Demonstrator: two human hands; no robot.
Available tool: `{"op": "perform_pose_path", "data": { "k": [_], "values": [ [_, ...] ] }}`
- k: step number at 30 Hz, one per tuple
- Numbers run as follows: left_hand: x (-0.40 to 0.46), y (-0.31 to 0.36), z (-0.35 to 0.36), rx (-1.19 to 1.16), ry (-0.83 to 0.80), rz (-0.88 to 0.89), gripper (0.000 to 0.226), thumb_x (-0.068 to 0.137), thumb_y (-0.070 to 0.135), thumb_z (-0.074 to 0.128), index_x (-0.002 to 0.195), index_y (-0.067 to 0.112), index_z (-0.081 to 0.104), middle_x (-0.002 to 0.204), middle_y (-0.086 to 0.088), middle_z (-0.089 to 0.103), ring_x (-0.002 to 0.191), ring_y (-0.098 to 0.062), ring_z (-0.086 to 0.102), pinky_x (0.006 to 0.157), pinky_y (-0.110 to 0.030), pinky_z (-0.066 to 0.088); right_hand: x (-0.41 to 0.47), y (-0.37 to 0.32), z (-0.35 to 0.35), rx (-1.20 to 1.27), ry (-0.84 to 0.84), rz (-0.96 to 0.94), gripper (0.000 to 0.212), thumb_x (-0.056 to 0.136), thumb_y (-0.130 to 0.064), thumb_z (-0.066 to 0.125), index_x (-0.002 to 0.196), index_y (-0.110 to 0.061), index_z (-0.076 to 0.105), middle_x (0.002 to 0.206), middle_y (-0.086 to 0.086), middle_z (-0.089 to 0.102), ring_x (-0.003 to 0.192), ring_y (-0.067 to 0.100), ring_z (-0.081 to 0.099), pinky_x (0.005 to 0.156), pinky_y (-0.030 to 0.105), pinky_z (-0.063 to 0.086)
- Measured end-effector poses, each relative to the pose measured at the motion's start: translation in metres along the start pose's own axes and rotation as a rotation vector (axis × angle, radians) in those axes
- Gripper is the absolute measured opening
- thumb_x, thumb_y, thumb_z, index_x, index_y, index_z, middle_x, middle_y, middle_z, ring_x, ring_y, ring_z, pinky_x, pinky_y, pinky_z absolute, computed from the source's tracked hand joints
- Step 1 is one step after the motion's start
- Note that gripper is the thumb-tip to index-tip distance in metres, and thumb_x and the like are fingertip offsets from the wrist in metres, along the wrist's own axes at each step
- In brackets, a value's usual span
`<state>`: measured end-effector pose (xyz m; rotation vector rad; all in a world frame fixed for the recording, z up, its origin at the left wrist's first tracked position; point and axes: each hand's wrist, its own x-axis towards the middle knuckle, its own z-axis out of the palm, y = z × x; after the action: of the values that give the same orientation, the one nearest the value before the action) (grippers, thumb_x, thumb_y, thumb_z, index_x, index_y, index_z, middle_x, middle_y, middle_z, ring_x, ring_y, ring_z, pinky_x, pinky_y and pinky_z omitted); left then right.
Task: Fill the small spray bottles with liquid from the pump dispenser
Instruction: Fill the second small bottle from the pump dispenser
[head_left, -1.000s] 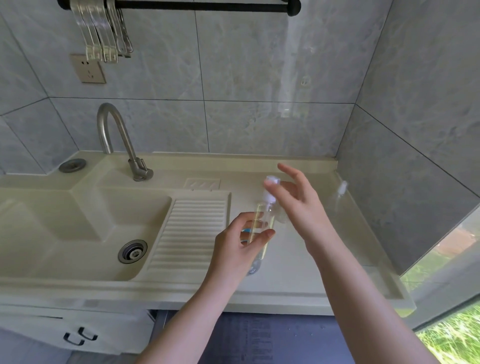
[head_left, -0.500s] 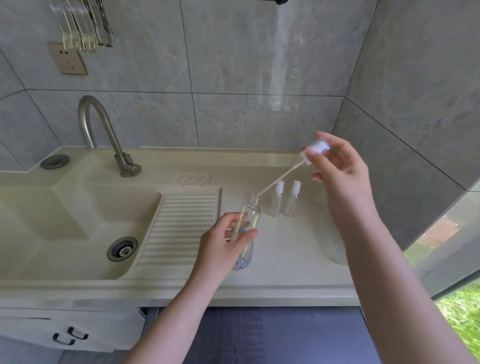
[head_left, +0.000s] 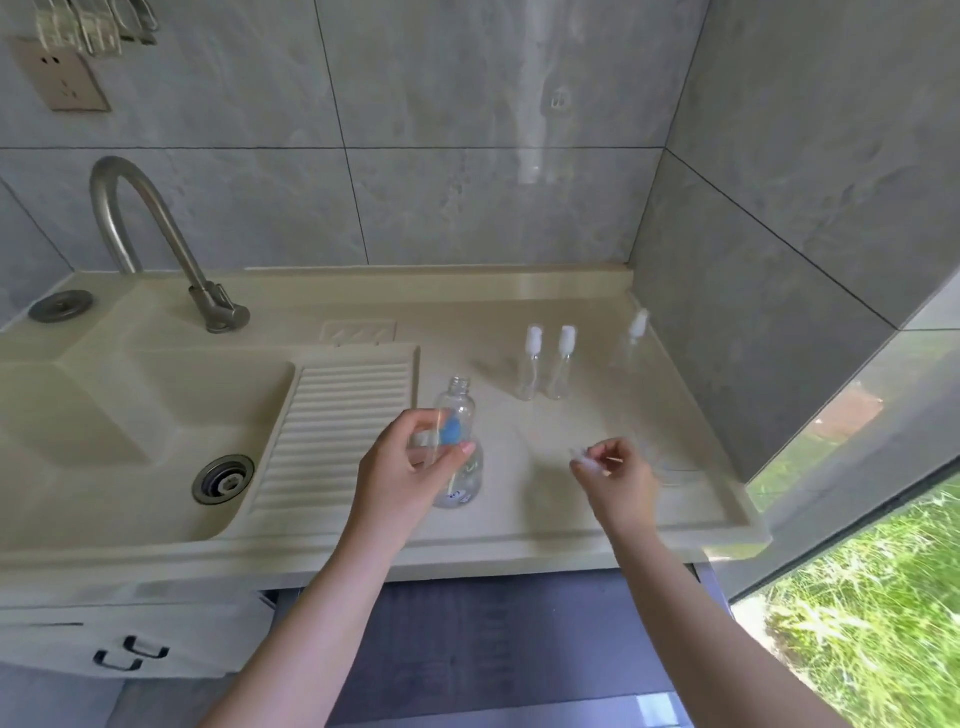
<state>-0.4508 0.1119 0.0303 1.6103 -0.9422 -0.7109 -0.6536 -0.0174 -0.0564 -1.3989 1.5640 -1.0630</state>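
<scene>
The left hand (head_left: 410, 467) curls its fingers and thumb round the middle of a clear plastic bottle with a blue label patch (head_left: 460, 447), which stands upright on the cream countertop (head_left: 519, 530) just right of the ribbed washboard slope (head_left: 337, 431). The bottle's threaded neck is uncapped and rises above the gripping fingers, open to the air. To the right of that grip, well apart from it, the right hand (head_left: 618, 478) pinches a white pump head (head_left: 587, 463) between thumb and fingertips, low over the countertop; motion blur hides whether its dip tube touches the surface. Beyond both grips, toward the grey tiled wall (head_left: 467, 156), two small clear spray bottles with white caps (head_left: 545, 364) stand upright just beside each other. A third small clear spray bottle (head_left: 631, 343) stands further right, near the corner of the wall. Left of the held bottle lies the cream sink basin (head_left: 104, 415) with a metal drain (head_left: 223, 479), and a curved metal faucet (head_left: 156, 239) rises behind it. A beige wall socket (head_left: 60, 80) sits at the upper left.
</scene>
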Motion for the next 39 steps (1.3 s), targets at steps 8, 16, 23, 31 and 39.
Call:
{"op": "perform_pose_path", "data": {
  "k": [8,16,23,31,39],
  "values": [
    [-0.014,-0.006,-0.004,-0.020,0.044,-0.036,0.034,0.076,0.036,0.082,0.105,0.032,0.066,0.112,0.021,0.067,0.091,-0.009,0.069,0.074,-0.027,0.053,-0.007,0.043,0.007,-0.286,-0.097,-0.225,0.030,0.067,0.009,0.073,0.070,-0.016,0.057,0.079,0.002,0.052,0.066,0.009,0.050,0.066,0.003,0.035],
    [-0.028,-0.011,-0.002,-0.025,0.118,-0.093,0.028,0.081,0.027,0.079,0.105,0.033,0.066,0.107,0.027,0.066,0.096,-0.010,0.068,0.074,-0.020,0.047,-0.006,0.052,0.006,-0.343,-0.165,-0.233,0.019,0.071,0.001,0.075,0.073,-0.010,0.060,0.085,0.003,0.050,0.062,0.011,0.048,0.062,0.008,0.036],
    [-0.052,-0.020,0.003,-0.051,0.223,-0.141,0.027,0.082,0.025,0.078,0.104,0.032,0.066,0.106,0.024,0.067,0.091,-0.006,0.069,0.067,-0.010,0.046,-0.009,0.033,0.015,-0.278,-0.135,-0.463,0.015,0.078,-0.008,0.077,0.083,-0.017,0.067,0.089,0.000,0.055,0.086,0.023,0.057,0.078,0.042,0.049],
    [-0.077,-0.042,0.001,-0.003,0.266,-0.221,0.032,0.083,0.028,0.077,0.112,0.033,0.064,0.113,0.012,0.066,0.100,-0.008,0.066,0.071,-0.011,0.046,-0.029,-0.032,0.038,-0.086,-0.333,-0.643,0.029,0.089,-0.009,0.067,0.114,-0.022,0.070,0.104,-0.008,0.063,0.101,0.016,0.058,0.089,0.034,0.048],
    [-0.066,-0.055,-0.021,-0.019,0.237,-0.195,0.038,0.079,0.035,0.079,0.113,0.040,0.061,0.114,0.012,0.067,0.107,-0.011,0.064,0.089,-0.042,0.055,-0.042,-0.077,0.065,-0.060,-0.418,-0.701,0.044,0.092,0.000,0.062,0.132,-0.017,0.064,0.121,-0.003,0.065,0.111,0.007,0.057,0.093,0.017,0.045]
  ]
}}
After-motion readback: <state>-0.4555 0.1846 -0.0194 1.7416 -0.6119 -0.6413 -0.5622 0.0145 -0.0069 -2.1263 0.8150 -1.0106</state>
